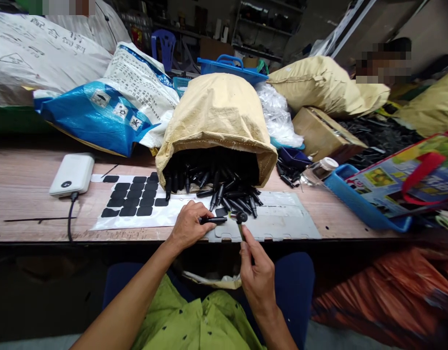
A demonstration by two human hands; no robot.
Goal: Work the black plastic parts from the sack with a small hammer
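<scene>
Our left hand (189, 226) pinches black plastic stem (213, 220) level, tip toward right hand (258, 272), which clamps thin tool (241, 228) carrying black pad (241, 217) just beside tip, likely for sticking. Pad sheet (131, 200) left of grip.

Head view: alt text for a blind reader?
The left hand grips a black plastic rod-shaped part while the right hand holds a thin tool to its tip, above a wooden table. Behind, a tan paper sack spills similar black parts.
</scene>
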